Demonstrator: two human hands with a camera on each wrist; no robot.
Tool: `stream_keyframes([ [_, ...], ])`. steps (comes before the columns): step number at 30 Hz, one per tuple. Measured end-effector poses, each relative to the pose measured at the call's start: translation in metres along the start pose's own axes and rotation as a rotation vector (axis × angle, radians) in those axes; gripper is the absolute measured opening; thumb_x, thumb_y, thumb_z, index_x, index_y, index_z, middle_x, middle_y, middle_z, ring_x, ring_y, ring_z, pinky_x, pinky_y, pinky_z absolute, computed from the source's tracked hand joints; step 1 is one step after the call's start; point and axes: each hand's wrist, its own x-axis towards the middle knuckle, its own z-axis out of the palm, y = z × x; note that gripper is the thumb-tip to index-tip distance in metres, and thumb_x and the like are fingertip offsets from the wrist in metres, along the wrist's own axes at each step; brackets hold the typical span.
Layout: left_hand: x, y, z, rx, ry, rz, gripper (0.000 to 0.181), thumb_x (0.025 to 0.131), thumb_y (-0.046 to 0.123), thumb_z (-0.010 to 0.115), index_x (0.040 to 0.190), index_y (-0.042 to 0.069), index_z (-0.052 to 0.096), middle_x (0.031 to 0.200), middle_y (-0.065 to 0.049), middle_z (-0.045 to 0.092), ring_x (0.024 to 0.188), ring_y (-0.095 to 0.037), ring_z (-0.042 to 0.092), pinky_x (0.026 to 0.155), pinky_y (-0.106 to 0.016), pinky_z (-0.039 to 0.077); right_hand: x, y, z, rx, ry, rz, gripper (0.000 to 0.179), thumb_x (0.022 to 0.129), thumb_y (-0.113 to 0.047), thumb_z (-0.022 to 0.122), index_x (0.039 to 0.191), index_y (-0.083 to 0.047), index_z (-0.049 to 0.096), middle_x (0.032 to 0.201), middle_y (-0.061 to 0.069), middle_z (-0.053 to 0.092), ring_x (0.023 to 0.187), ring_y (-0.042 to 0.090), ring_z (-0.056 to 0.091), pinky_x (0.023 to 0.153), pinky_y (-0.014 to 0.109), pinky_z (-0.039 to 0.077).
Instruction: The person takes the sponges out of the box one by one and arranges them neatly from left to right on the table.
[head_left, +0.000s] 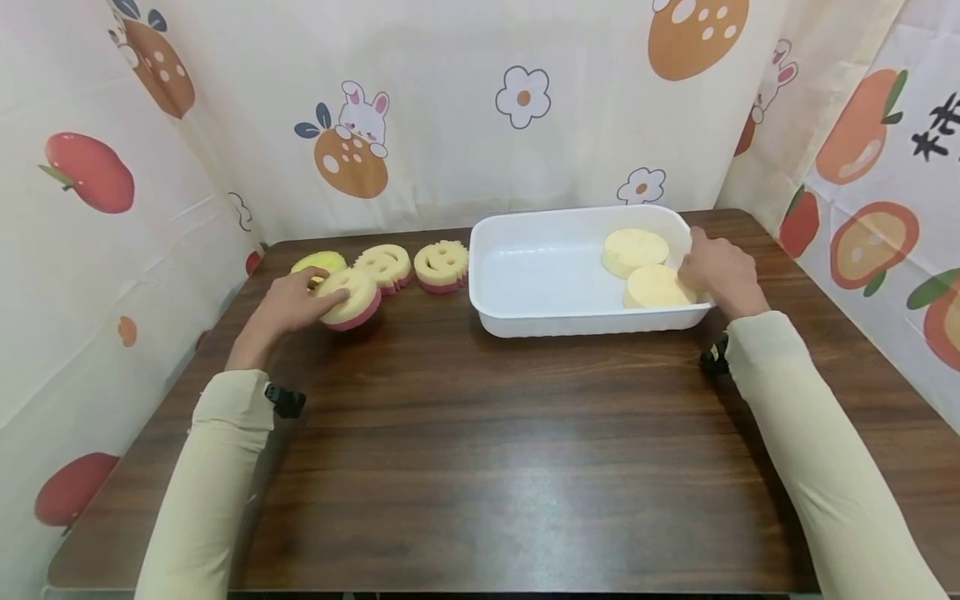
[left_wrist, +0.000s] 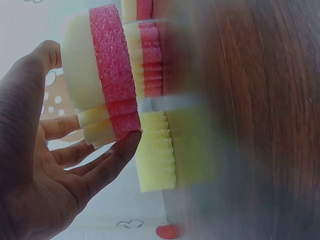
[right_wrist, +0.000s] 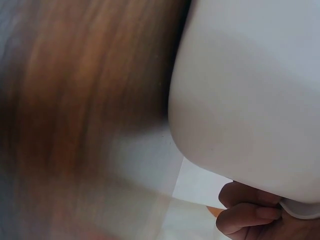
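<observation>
Head view, principal item: one round two-layer foam sponge (head_left: 354, 297), pale yellow over pink, at the left of the surface (head_left: 495, 442). Left grip (head_left: 287, 306), a bare hand: grasping this sponge by its edge, thumb on one side, fingers on the other. Left wrist view suggests the pink underside is raised off the surface; amount of clearance cannot be told.

Adjacent stock: one yellow foam sponge (head_left: 324, 261), just behind, partly hidden; one pale yellow-and-pink smiling-face sponge (head_left: 384, 265), beside it, contact unclear; one matching smiling-face sponge (head_left: 441, 263) farther right, near the tray.

Container: one white rectangular tray (head_left: 536, 267) with raised walls, right of the sponges. Contents: one plain round pale-yellow block (head_left: 636, 248) at the rear; a second plain round pale-yellow block (head_left: 657, 287) in front, both toward the right end. Right grip (head_left: 718, 271): clasping the tray's right rim, fingers curled at the lip, thumb side not clearly shown.

Handling notes (judgement): foam likely compresses, so a light, even pinch should suffice. Lifting straight up would avoid dragging the neighbouring sponges. The sponge is best held level, fingertips away from any notches. A steady rim hold should stop the tray sliding.

Surroundings: fruit-and-rabbit printed white curtain (head_left: 450, 142) behind the surface.
</observation>
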Motion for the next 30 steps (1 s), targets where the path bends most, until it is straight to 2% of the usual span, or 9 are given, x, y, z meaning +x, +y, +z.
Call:
stream_keyframes([
  [21,-0.004,-0.018,-0.003,0.037,-0.007,-0.017,0.088,0.092,0.066,0.049,0.141,-0.006,0.041,0.140,-0.034,0.047,0.128,-0.049,0.045,0.106,-0.063,0.038,0.001,-0.003,-0.002,-0.012,-0.007,0.015,0.061,0.100,-0.026,0.037,0.150,0.005,0.019,0.127,0.041,0.047,0.102,0.051,0.052,0.086,0.067,0.043],
  [30,-0.006,-0.028,-0.002,0.066,0.008,-0.020,0.087,0.094,0.064,0.048,0.141,-0.009,0.042,0.140,-0.036,0.046,0.129,-0.052,0.044,0.107,-0.064,0.037,0.001,-0.002,0.000,-0.006,-0.007,0.013,0.060,0.099,-0.026,0.039,0.148,0.005,0.023,0.123,0.039,0.048,0.095,0.047,0.052,0.080,0.063,0.045],
])
